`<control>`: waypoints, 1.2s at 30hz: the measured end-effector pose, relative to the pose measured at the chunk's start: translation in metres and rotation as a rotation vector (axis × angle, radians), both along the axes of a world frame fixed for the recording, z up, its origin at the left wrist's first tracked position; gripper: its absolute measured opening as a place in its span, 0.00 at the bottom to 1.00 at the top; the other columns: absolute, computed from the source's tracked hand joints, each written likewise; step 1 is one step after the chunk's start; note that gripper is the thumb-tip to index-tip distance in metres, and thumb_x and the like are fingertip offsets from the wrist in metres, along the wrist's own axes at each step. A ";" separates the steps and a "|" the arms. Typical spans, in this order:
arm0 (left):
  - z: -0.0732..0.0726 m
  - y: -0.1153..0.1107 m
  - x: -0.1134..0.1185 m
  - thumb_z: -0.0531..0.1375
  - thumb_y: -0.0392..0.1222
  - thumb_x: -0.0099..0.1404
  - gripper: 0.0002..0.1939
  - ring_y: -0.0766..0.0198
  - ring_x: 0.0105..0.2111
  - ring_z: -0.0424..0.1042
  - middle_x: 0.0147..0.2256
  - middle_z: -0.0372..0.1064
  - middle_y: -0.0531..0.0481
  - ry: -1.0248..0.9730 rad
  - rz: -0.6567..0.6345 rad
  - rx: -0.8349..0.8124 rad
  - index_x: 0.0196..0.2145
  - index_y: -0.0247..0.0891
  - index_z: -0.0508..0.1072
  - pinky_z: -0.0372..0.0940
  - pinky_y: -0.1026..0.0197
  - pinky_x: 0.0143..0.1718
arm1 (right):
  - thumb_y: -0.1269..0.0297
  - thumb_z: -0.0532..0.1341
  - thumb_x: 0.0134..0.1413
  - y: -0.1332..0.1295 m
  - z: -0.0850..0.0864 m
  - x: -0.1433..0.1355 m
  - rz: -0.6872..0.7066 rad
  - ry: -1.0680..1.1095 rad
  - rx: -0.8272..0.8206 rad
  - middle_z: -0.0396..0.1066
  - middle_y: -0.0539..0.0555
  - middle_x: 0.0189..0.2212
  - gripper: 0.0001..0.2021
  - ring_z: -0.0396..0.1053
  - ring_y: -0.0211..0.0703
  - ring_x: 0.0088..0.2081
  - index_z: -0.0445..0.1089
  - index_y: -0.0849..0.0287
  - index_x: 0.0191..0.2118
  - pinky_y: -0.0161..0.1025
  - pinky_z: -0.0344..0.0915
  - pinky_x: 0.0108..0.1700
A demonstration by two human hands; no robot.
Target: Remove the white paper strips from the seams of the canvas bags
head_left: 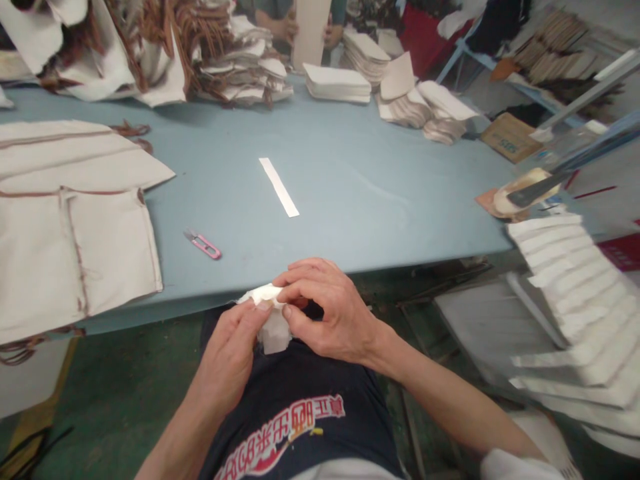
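Worktop: far edge lined with pale stacks.
White piece: held at near edge.
Left hand: pinched shut on it.
Right hand: fingertips lightly closed on it.
Handling: seemingly being adjusted; steady pinching is called for.

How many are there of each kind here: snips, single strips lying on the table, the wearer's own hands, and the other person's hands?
Snips: 1
Strip: 1
Wearer's left hand and right hand: 2
Other person's hands: 2
Total: 6
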State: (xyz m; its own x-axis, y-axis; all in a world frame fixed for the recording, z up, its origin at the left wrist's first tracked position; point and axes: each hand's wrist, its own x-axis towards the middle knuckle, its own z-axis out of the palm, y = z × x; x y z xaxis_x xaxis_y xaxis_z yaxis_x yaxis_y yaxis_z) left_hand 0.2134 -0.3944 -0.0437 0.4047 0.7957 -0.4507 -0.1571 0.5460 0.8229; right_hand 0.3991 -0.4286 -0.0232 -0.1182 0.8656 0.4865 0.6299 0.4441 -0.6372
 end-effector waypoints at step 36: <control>0.001 -0.010 0.013 0.62 0.69 0.70 0.32 0.60 0.26 0.70 0.26 0.78 0.46 0.231 -0.105 0.417 0.35 0.35 0.88 0.66 0.62 0.30 | 0.66 0.52 0.73 0.037 0.028 0.004 -0.232 -0.183 -0.066 0.80 0.54 0.33 0.12 0.77 0.42 0.33 0.72 0.58 0.41 0.38 0.67 0.38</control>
